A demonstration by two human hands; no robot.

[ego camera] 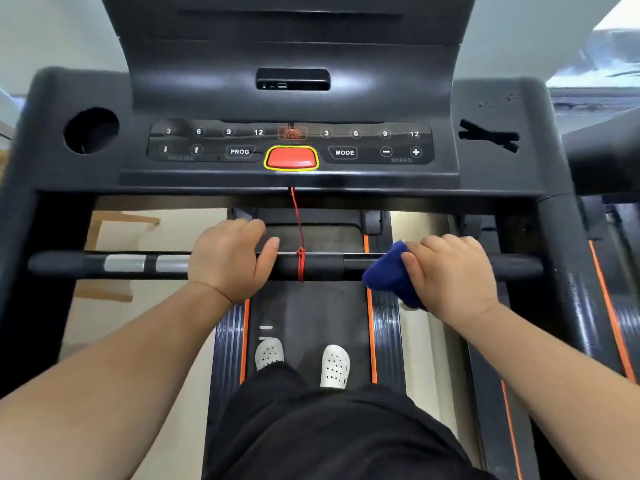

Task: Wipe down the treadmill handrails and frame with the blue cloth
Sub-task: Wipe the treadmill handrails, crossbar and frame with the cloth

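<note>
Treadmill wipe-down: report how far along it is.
Done: no wiped part can be told apart. In hand: the right hand holds the blue cloth on the front handrail, right of the red cord; the left hand grips it. Left, likely: the side frame.

Two white perforated clogs [334, 367] (toes forward) below black shorts [332, 431]; pale wooden furniture [104, 293] on cream floor [166, 237].

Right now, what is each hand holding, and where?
Right hand grips the blue cloth by its right end, on the handrail; left hand grips the handrail left of the red cord.
</note>
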